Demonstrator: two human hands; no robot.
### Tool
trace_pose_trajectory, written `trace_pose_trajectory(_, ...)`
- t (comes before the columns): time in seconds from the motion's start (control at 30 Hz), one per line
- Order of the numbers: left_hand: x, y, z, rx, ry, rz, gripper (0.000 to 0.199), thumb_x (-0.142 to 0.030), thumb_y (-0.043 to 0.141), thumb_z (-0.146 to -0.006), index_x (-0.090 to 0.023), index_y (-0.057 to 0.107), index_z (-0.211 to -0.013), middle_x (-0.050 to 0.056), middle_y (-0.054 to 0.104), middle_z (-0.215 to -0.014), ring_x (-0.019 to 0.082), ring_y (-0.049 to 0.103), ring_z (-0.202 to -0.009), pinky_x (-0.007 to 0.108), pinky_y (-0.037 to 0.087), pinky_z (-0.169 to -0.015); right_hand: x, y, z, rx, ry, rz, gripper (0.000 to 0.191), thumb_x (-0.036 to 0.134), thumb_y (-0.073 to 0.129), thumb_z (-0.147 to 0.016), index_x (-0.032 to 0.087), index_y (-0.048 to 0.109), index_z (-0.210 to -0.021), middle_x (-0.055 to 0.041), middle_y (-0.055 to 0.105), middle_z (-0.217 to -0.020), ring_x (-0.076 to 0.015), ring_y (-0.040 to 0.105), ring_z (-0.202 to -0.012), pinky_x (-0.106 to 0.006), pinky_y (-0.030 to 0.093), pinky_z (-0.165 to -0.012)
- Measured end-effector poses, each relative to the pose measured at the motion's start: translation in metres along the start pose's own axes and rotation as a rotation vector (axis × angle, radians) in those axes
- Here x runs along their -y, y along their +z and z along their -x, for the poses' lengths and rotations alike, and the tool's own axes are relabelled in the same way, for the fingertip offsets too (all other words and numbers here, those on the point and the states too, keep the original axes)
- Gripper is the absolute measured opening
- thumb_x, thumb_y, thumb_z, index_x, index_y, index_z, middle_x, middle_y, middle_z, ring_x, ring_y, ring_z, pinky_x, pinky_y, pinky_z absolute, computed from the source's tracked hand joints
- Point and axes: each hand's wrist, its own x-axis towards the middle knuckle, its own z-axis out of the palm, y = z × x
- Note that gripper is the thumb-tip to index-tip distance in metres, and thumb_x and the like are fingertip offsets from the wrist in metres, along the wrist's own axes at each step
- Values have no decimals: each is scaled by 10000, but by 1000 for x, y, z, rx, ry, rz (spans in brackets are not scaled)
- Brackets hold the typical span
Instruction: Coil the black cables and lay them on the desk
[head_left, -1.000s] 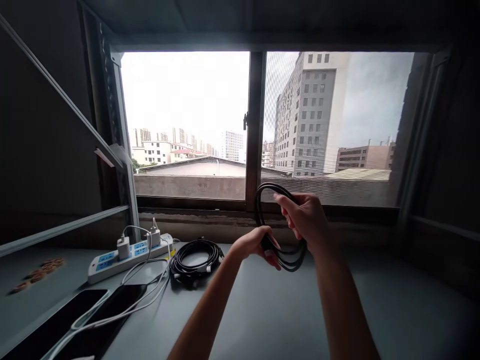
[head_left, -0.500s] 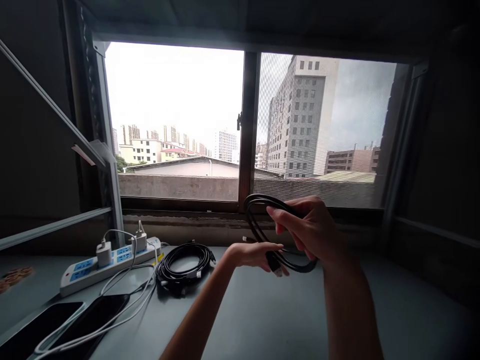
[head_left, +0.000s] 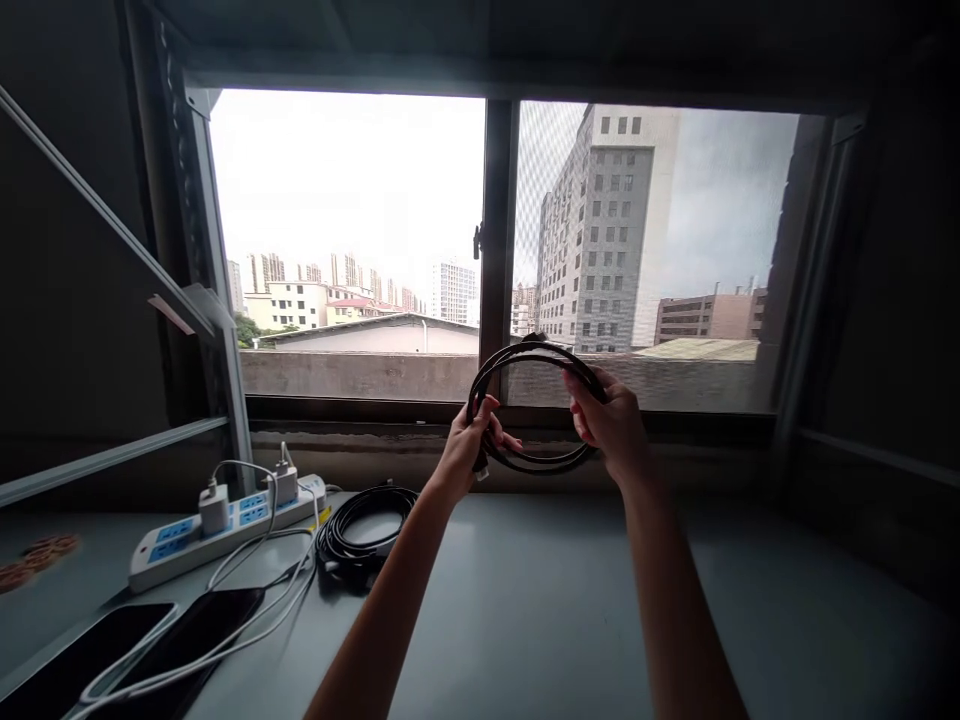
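A black cable (head_left: 540, 464) is wound into a round coil and held up above the table, in front of the window. My left hand (head_left: 466, 440) grips the coil's left side, its thumb over the strands and other fingers partly inside the loop. Close below that hand hangs a plug (head_left: 481, 470) with a pale metal end. My right hand (head_left: 609, 420) is closed round the coil's right side, thumb pressed on the strands. Another dark connector (head_left: 534, 338) shows at the top of the loop.
On the table (head_left: 540, 620), a second coil of black cables (head_left: 349, 525) lies left of my arms. Beside it are a white power strip (head_left: 247, 520) with chargers, white cords, and two dark phones (head_left: 180, 640). A metal frame post (head_left: 217, 280) stands by the window.
Both hands have risen with the cable coil, which now faces me as a rounder loop. My left hand, earlier stretched flat beneath the coil, has closed on its left side.
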Motion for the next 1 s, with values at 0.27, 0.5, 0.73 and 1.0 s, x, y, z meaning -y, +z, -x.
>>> trace_pose_trajectory(0.27, -51, -4, 14, 201, -117, 5, 271, -357, 618, -797, -164, 531, -965, -117, 314, -455, 54, 386, -349, 259, 502, -544, 7, 5, 4, -27, -196, 150, 466, 463, 696, -664, 205, 641, -1047, 17, 551, -720, -45, 359, -465, -185, 278, -363)
trace_pose_trajectory(0.5, -57, -15, 18, 280, -188, 11, 313, -473, 623, -773, -178, 535, -829, -118, 202, -446, 20, 184, -339, 136, 283, -359, 7, 14, 7, -72, -358, 202, 294, 389, 656, -722, 198, 693, -942, -12, 628, -752, -91, 448, -549, -215, 329, -437)
trace_pose_trajectory(0.73, -59, -10, 15, 344, -179, 159, 531, -663, 371, -817, -161, 533, -763, -105, 161, -413, 34, 102, -340, 146, 138, -330, 6, 13, 5, -68, -431, 194, 211, 368, 650, -741, 213, 690, -878, -27, 672, -844, -161, 584, -766, -269, 449, -615)
trace_pose_trajectory(1.0, -66, -3, 17, 320, -255, 132, 313, -363, 398, -918, -150, 512, -720, -93, 172, -433, 31, 169, -342, 151, 149, -350, 6, 14, 8, -148, -511, 362, 161, 323, 628, -769, 194, 687, -845, -4, 640, -752, -117, 501, -607, -247, 388, -548)
